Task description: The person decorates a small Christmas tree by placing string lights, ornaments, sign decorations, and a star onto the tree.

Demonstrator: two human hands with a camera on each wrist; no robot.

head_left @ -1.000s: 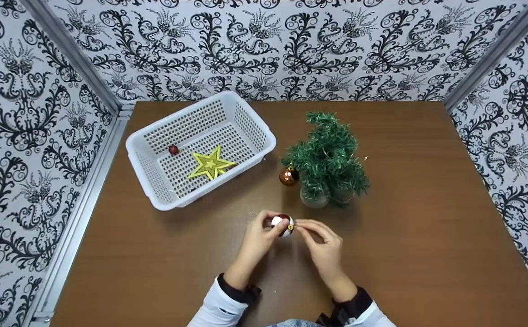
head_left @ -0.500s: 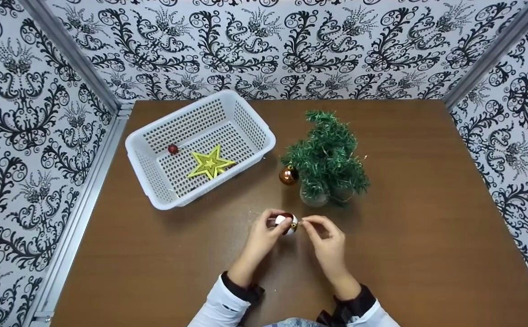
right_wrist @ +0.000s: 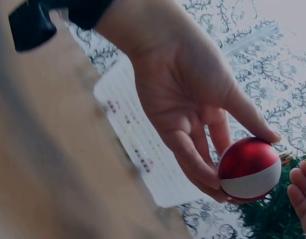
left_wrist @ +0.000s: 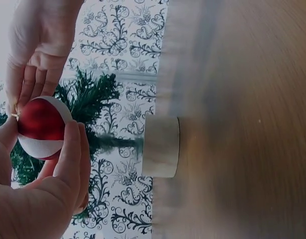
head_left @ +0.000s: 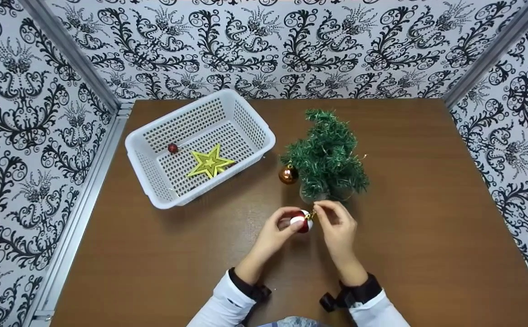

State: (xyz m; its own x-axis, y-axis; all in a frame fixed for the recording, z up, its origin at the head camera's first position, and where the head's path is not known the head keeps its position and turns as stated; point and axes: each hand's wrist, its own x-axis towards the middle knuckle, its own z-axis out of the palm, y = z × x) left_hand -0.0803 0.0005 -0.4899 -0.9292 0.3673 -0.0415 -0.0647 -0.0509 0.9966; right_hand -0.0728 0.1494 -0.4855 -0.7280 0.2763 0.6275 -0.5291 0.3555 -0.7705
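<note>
My left hand (head_left: 275, 231) grips a red and white Christmas bauble (head_left: 300, 222) between thumb and fingers, its gold cap turned toward the right. At that cap, my right hand (head_left: 340, 229) pinches the hanging loop with thumb and forefinger; the loop itself is too small to see well. In the left wrist view, the bauble (left_wrist: 43, 122) lies between both hands. Just beyond the hands stands a small green tinsel tree (head_left: 329, 152) on a round pale base (left_wrist: 161, 147). A shiny copper bauble (head_left: 288, 174) hangs at the tree's left side.
A white perforated basket (head_left: 155, 205) stands at the back left of the brown table (head_left: 427, 218). Inside it lie a yellow star (head_left: 210, 162) and a small red ball (head_left: 172, 148). Patterned walls (head_left: 264, 50) enclose the table at the back and sides.
Both hands have moved to the right and a little forward with the red and white bauble, closer to the tree. The bauble's gold cap has turned more up and away.
</note>
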